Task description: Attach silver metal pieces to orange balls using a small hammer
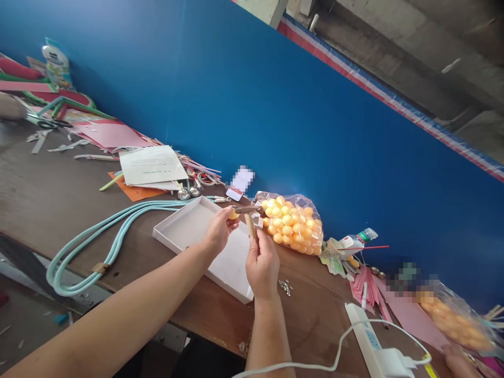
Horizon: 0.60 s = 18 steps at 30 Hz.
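Note:
My right hand (263, 265) is closed around the wooden handle of a hammer (250, 224). The hammer's dark head lies crosswise at the top, above a shallow white box (177, 227). At the left end of that head, my left hand (220, 229) has its fingers pinched on a small yellow thing (233, 214), whose kind I cannot make out. Just behind the hammer is a clear bag of orange balls (289, 223). A little pile of small metal pieces (285, 287) sits on the brown table (315, 304), right of my right wrist.
Looped pale-blue cords (118, 239) lie at the left, near papers (153, 165) and round metal bells (184, 194). A white power strip (366, 336) with a trailing cable is at the lower right. A blue wall (236, 100) rises behind. Other people's hands show at both far sides.

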Each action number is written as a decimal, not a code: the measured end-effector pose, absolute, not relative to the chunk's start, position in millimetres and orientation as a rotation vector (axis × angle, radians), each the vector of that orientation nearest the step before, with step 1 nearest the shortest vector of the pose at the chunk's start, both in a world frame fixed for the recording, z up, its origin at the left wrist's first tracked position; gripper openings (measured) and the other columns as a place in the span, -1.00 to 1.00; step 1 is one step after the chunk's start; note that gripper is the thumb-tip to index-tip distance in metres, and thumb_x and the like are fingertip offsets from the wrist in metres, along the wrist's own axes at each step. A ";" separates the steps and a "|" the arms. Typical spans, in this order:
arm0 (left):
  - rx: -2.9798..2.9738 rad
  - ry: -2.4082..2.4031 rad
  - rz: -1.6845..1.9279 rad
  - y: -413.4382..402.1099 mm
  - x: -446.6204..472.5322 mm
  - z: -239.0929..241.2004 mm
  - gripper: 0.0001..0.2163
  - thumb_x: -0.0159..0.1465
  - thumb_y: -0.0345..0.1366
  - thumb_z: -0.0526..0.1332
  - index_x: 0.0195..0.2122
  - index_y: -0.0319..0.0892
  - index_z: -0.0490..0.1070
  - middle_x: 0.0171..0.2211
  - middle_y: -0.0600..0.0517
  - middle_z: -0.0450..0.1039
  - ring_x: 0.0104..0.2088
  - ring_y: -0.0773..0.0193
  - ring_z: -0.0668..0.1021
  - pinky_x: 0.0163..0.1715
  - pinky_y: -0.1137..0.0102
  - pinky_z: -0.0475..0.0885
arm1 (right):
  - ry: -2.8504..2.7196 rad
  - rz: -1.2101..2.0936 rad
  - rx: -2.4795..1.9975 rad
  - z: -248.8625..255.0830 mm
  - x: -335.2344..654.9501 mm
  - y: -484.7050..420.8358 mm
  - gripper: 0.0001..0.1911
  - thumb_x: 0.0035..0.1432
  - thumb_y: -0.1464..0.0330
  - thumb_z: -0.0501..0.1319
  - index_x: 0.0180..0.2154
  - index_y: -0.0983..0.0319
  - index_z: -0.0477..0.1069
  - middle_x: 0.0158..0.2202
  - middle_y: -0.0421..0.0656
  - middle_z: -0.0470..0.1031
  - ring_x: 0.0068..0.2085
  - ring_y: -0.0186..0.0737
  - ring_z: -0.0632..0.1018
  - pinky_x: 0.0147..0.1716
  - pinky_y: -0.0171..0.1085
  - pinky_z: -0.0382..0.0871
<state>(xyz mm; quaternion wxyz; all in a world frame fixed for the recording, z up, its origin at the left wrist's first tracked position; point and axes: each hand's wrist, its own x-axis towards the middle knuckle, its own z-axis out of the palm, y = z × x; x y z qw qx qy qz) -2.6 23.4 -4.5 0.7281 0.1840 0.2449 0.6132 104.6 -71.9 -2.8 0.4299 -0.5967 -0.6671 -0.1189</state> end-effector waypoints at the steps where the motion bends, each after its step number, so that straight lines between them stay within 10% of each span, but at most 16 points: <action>1: 0.403 0.540 1.348 23.2 -2.6 -4.3 -0.85 0.18 -0.28 0.20 -0.30 -0.26 0.37 -0.46 0.04 0.39 -0.52 0.42 0.46 -0.50 0.53 0.37 | -1.678 -0.303 -1.514 -2.9 104.5 -71.9 -0.64 0.28 0.36 0.02 0.06 0.30 0.35 -0.06 0.04 0.50 -0.02 -0.09 0.50 -0.06 -0.17 0.39; 18: 0.430 0.534 1.351 22.6 -1.6 -5.9 -0.84 0.16 -0.27 0.21 -0.31 -0.26 0.38 -0.48 0.04 0.39 -0.54 0.42 0.44 -0.53 0.53 0.35 | -1.639 -0.395 -1.601 -3.4 103.9 -72.2 -0.63 0.28 0.35 0.01 0.05 0.30 0.37 -0.06 0.05 0.51 -0.03 -0.10 0.51 -0.09 -0.21 0.39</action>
